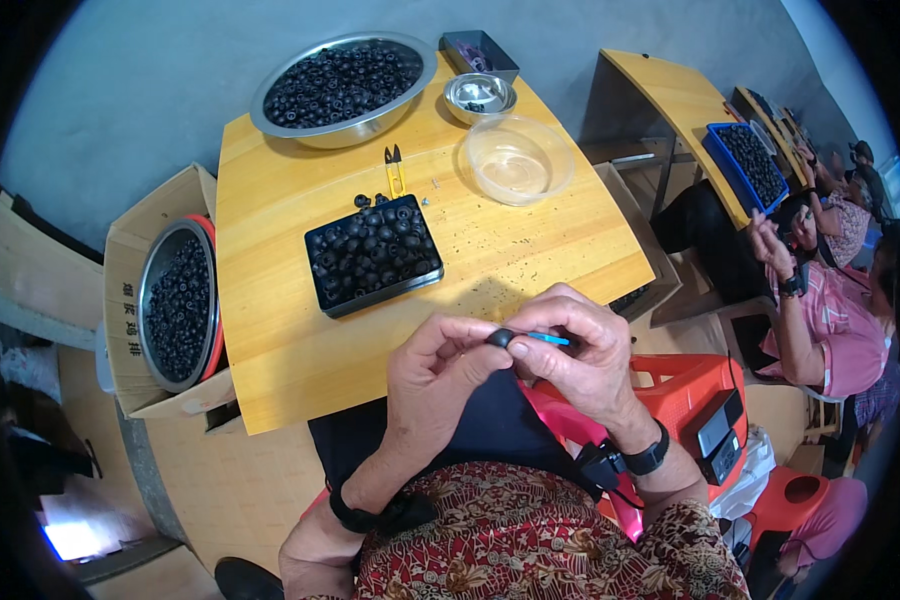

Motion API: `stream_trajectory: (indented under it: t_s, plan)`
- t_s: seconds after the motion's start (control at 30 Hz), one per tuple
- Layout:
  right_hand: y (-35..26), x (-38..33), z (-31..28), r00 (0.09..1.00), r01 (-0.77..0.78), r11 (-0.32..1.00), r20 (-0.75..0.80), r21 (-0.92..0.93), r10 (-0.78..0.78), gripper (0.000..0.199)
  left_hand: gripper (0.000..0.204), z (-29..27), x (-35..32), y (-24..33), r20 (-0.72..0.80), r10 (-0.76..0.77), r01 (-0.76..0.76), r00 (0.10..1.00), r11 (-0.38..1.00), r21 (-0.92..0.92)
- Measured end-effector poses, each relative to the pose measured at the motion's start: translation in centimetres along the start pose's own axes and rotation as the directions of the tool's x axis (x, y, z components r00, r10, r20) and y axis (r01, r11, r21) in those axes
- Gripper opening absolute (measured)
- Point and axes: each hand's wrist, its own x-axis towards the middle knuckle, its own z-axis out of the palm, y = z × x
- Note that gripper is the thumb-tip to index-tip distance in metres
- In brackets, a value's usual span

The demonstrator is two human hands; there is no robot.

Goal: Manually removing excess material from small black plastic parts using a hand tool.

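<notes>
My left hand (438, 372) pinches a small black round part (499, 337) between thumb and fingers, just in front of the table's near edge. My right hand (580, 350) meets it from the right and holds a thin blue tool (550, 340) whose tip touches the black part. Both hands hover over my lap. Beyond them, on the yellow wooden table (290, 330), lies a black rectangular tray (373, 255) full of the same black round parts.
A large steel bowl (342, 90) of black parts, a small steel bowl (479, 97), a clear plastic bowl (516, 160) and yellow snips (395, 170) sit further back. A cardboard box (130, 300) at left holds another pan of parts. Other people work at tables to the right.
</notes>
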Motion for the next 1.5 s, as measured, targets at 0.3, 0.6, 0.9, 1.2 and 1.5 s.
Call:
stream_trajectory:
  t_s: [0.3, 0.6, 0.9, 1.2, 1.5]
  plan:
    - [0.1, -0.1, -0.3, 0.917, 0.303, 0.746, -0.033, -0.593, -0.398, 0.024, 0.018, -0.3, 0.0, -0.2, -0.035, 0.026, -0.030, 0.999, 0.992, -0.118]
    - [0.1, -1.0, 0.3, 0.852, 0.414, 0.525, 0.114, -0.743, -0.511, 0.046, 0.021, -0.1, -0.4, -0.9, -0.111, 0.182, -0.177, 0.977, 0.983, 0.055]
    - [0.1, -0.8, 0.3, 0.854, 0.407, 0.531, 0.103, -0.743, -0.510, 0.045, 0.023, 0.2, -0.4, -1.8, -0.158, 0.274, -0.253, 0.949, 0.957, 0.140]
    - [1.3, -0.6, 0.8, 0.890, 0.350, 0.615, 0.045, -0.707, -0.455, 0.036, 0.019, 0.2, 0.1, -1.9, -0.152, 0.195, -0.195, 0.969, 0.981, 0.014]
    - [1.8, 1.4, -2.3, 0.911, 0.039, 0.781, -0.299, -0.624, -0.284, 0.016, 0.011, -0.1, 1.1, 0.5, -0.097, 0.218, -0.215, 0.971, 0.976, 0.034]
